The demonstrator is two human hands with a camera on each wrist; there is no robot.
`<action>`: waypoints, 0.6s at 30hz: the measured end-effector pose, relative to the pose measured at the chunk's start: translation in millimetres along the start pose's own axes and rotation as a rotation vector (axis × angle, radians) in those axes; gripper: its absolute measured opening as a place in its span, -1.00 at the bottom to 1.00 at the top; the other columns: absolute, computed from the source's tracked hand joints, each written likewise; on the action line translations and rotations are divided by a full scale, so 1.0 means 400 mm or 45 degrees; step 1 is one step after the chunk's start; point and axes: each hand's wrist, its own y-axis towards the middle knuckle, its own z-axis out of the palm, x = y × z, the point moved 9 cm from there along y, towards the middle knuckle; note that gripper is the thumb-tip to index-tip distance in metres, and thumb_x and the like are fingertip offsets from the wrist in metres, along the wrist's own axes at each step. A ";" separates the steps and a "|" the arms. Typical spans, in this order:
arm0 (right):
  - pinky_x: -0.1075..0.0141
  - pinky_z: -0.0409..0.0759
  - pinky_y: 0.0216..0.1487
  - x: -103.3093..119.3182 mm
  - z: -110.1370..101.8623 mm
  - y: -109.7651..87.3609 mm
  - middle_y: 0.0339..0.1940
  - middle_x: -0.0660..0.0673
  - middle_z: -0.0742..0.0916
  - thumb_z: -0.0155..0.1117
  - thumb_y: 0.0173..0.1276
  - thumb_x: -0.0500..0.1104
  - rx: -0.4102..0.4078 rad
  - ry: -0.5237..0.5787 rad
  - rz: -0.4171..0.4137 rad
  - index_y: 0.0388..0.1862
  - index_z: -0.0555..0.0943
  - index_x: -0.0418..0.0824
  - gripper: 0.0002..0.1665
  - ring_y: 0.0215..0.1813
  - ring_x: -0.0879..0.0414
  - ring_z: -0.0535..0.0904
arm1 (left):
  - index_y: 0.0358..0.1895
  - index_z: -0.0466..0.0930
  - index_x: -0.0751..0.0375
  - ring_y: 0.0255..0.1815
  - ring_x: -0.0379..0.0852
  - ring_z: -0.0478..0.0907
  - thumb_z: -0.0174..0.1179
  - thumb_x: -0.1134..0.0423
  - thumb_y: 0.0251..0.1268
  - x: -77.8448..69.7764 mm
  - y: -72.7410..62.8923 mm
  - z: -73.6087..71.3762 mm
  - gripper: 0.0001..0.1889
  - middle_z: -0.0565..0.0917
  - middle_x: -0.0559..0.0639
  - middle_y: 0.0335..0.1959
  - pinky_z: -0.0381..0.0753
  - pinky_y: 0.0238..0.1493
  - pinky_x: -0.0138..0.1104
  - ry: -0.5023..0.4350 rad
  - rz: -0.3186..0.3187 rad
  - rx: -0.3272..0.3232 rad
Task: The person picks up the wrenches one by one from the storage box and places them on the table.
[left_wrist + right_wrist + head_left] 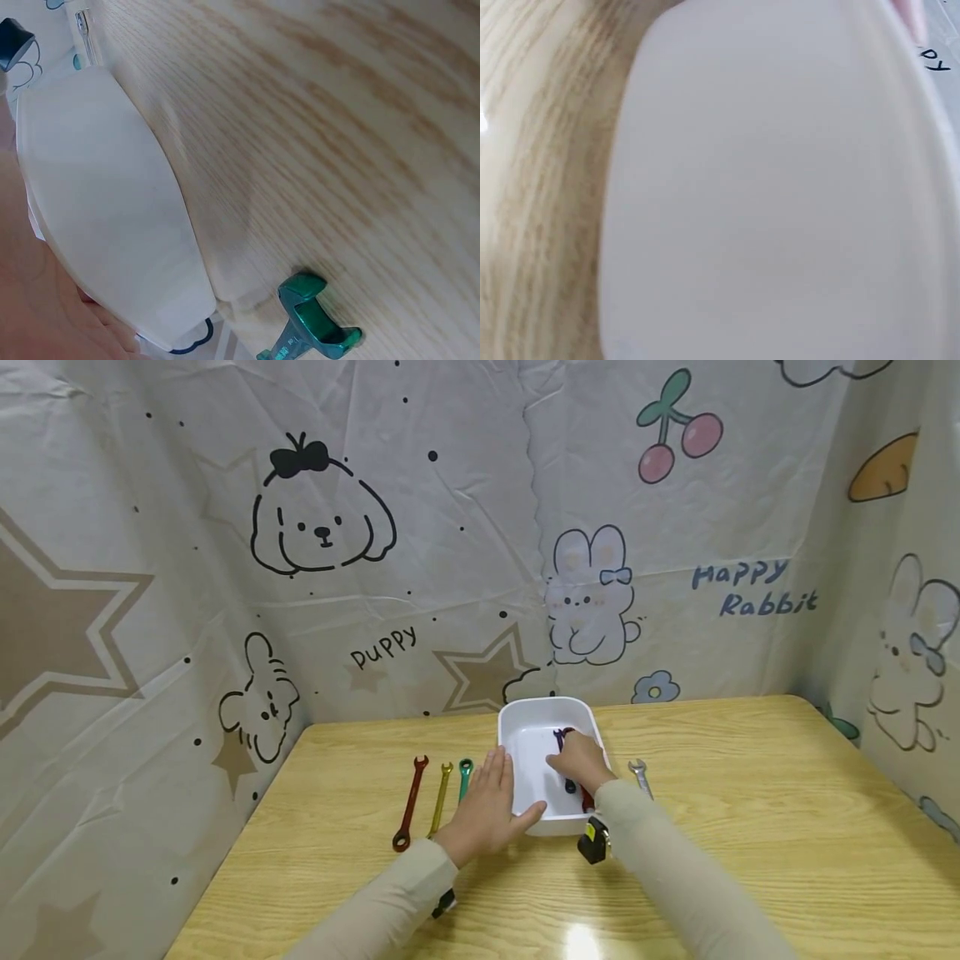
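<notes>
A white tray (528,777) stands at the far middle of the table. Flat against its left side, my left hand (487,810) rests with straight fingers and the thumb spread to the near rim. Inside the tray, my right hand (583,762) curls over a purple wrench (559,739) and appears to pinch its middle; the fingertips are hidden. The purple wrench's dark ring end (570,787) shows below the hand. Close under the right wrist lies a red piece (587,799), partly covered. The right wrist view shows only the tray's outer wall (765,187).
Left of the tray lie a red wrench (409,806), a yellow wrench (441,797) and a green wrench (465,772), the last partly behind my left hand. A silver wrench (640,775) lies to the right. A printed curtain (465,527) hangs behind the wooden table (750,793).
</notes>
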 end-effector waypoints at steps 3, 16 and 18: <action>0.22 0.55 -0.45 -0.007 0.007 0.004 -0.50 -0.23 0.63 0.31 0.11 -0.21 -0.025 -0.030 -0.022 -0.34 0.57 -0.45 -0.72 -0.48 -0.01 0.54 | 0.49 -0.13 0.45 0.55 0.18 -0.21 -0.31 -0.43 0.33 -0.001 0.003 0.002 0.01 -0.13 0.34 0.53 0.02 0.46 0.01 0.010 0.010 -0.009; -0.03 0.60 -0.21 -0.005 0.017 0.001 -0.41 -0.38 0.69 0.19 0.04 -0.42 -0.192 -0.174 -0.101 -0.41 0.59 -0.46 -0.89 -0.34 -0.19 0.62 | 0.48 -0.13 0.47 0.55 0.19 -0.20 -0.30 -0.41 0.34 -0.001 0.002 0.003 0.01 -0.13 0.34 0.53 0.02 0.46 0.02 0.011 0.017 -0.019; -0.04 0.60 -0.19 -0.004 0.017 0.001 -0.41 -0.38 0.69 0.20 0.05 -0.42 -0.198 -0.192 -0.097 -0.40 0.59 -0.47 -0.88 -0.32 -0.20 0.62 | 0.48 -0.13 0.46 0.55 0.19 -0.20 -0.31 -0.41 0.34 -0.002 0.002 0.002 0.00 -0.13 0.34 0.53 0.01 0.46 0.01 0.008 0.017 -0.017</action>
